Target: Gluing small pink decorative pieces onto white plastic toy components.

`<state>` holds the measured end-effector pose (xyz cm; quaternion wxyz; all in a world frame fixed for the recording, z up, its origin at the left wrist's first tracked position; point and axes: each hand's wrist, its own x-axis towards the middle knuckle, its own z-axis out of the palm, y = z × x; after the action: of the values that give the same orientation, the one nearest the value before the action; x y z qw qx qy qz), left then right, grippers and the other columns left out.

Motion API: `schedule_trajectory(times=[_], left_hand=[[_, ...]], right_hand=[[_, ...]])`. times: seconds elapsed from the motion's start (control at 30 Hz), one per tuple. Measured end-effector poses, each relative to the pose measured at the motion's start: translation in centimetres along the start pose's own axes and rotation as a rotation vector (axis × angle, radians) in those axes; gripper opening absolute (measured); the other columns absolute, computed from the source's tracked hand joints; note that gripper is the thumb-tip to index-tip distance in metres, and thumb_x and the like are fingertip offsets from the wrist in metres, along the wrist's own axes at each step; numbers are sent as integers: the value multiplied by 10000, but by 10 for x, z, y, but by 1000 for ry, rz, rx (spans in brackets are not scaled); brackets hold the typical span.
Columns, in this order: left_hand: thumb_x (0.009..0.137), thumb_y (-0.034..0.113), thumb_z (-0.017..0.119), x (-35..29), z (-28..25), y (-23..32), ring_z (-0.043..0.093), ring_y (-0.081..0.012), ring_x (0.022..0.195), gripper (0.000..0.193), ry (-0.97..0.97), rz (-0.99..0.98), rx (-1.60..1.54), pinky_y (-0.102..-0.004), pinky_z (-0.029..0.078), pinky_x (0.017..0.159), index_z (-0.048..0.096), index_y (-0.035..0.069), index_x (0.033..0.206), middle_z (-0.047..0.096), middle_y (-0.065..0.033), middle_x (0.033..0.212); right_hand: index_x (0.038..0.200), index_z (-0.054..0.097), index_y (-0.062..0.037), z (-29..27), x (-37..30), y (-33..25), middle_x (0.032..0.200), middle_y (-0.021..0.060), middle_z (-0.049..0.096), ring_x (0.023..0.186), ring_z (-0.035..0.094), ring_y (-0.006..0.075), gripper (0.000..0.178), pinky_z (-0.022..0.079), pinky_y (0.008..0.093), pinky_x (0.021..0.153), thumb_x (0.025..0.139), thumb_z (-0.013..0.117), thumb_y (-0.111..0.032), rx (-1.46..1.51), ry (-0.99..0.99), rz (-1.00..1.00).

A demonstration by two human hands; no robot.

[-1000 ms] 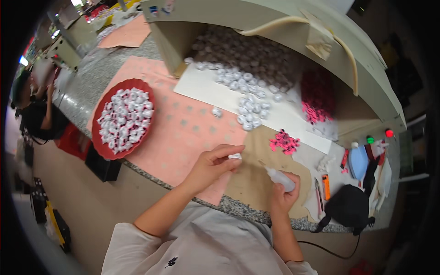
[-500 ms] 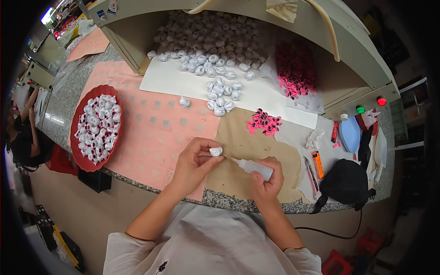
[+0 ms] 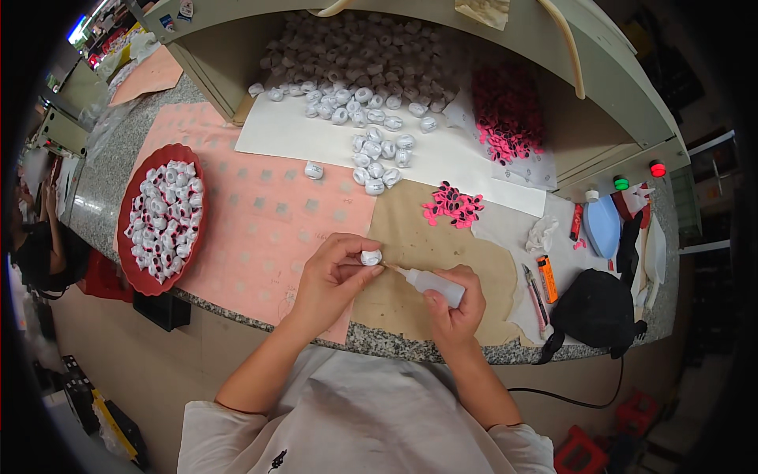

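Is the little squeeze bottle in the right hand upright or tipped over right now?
Tipped. The squeeze bottle lies almost level in the right hand, its nozzle pointing left at the small white piece pinched by the left hand.

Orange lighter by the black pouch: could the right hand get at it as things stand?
Probably not at once: the right hand holds a small white squeeze bottle. The orange lighter lies uncovered on the bench to its right, nothing between them.
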<state>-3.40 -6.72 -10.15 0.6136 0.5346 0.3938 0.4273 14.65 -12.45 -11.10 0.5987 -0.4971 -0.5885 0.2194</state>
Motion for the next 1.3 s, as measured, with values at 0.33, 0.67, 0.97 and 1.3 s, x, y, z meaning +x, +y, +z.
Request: schedule_trajectory(times=[0.33, 0.67, 0.97, 1.3], left_hand=[[820, -62, 610, -1, 2, 0, 568, -125, 921, 334, -14, 5, 75, -236, 547, 792, 585, -1, 1148, 494, -68, 1065], [829, -51, 609, 1, 5, -2, 590, -143, 942, 320, -7, -20, 61, -251, 542, 812, 579, -6, 1145, 504, -68, 1071], [859, -53, 577, 3, 7, -1, 600, -144, 999, 314, -21, -103, -91, -254, 510, 865, 526, -27, 1167, 621, -123, 1056], [854, -62, 576, 3, 10, -3, 595, -153, 1020, 309, -25, -106, -101, -259, 502, 882, 526, -37, 1158, 606, -124, 1094]], right_hand=[[942, 523, 17, -4, -2, 0, 786, 82, 535, 681, 466, 149, 208, 383, 260, 599, 829, 636, -116, -1, -62, -2], [925, 508, 10, -5, 0, 3, 778, 80, 511, 684, 449, 148, 167, 376, 264, 601, 826, 604, -84, -11, -7, 4], [933, 494, 7, -9, 0, 8, 783, 78, 517, 676, 433, 135, 174, 364, 257, 605, 840, 594, -100, 7, 8, 5], [930, 510, 7, -9, 2, 7, 758, 79, 514, 659, 434, 133, 151, 364, 256, 599, 821, 588, -61, 7, 9, 26]])
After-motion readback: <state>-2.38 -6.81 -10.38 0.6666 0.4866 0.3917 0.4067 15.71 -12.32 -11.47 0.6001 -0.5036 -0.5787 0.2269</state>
